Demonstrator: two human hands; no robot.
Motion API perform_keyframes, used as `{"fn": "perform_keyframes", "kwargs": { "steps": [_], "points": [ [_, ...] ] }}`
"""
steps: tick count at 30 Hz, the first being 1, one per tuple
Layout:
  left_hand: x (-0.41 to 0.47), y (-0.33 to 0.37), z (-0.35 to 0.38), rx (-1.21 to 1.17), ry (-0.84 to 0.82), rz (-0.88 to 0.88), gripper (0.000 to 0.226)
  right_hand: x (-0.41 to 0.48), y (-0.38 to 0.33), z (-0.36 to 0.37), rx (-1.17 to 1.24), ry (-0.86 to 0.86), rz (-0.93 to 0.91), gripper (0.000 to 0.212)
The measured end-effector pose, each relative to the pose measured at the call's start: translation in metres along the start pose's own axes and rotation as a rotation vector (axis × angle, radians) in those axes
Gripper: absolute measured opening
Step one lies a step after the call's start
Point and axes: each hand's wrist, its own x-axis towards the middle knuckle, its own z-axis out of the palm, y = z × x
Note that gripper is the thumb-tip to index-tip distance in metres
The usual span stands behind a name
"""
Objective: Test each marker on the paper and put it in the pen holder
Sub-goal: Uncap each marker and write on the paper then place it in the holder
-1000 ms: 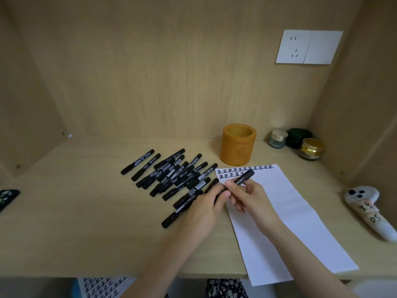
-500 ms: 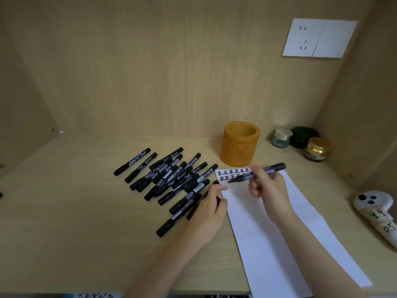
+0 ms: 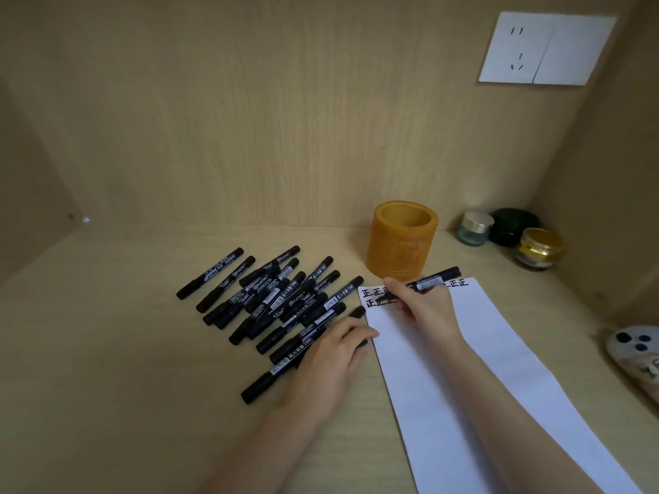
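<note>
The marker point(image 3: 431, 280) is in the right hand point(image 3: 424, 308), whose fingers are curled tight around it. It lies almost flat over the top of the paper point(image 3: 481, 369), with its tip by the black marks there. The yellow pen holder point(image 3: 401, 244) stands just behind. The left hand point(image 3: 328, 361) rests on the pile of markers point(image 3: 278, 297) beside the paper. Its fingers bend over something black, but I cannot tell if it holds it. Three little jars point(image 3: 474, 228) sit at the back of the table point(image 3: 107, 351).

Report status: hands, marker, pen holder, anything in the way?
Right hand grips marker, tip at written rows on paper. Left hand rests on marker pile, grip unclear. Pen holder shows no markers; nothing blocks it.
</note>
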Motion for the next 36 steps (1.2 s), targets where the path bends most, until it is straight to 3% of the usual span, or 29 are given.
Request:
{"fn": "perform_keyframes", "kwargs": {
  "steps": [3,9,14,26,30,36],
  "points": [
    [-0.002,-0.002,0.003,0.076,0.045,0.071,0.037,0.001,0.009,0.001,-0.055,0.043,-0.052,0.038],
    [0.001,-0.003,0.008,0.153,0.046,0.097,0.035,0.005,0.018,0.006,-0.101,0.061,-0.109,0.022],
    [0.000,-0.006,0.011,0.163,0.059,0.109,0.030,0.003,0.021,0.009,-0.151,0.055,-0.119,0.032],
    [-0.001,-0.007,0.013,0.206,0.067,0.104,0.035,0.003,0.023,0.010,-0.211,0.015,-0.150,0.027],
    [-0.002,-0.005,0.012,0.195,0.069,0.111,0.035,0.003,0.024,0.010,-0.229,0.067,-0.157,0.036],
    [-0.001,-0.005,0.013,0.201,0.089,0.106,0.036,0.002,0.021,0.009,-0.202,0.087,-0.152,0.030]
  ]
}}
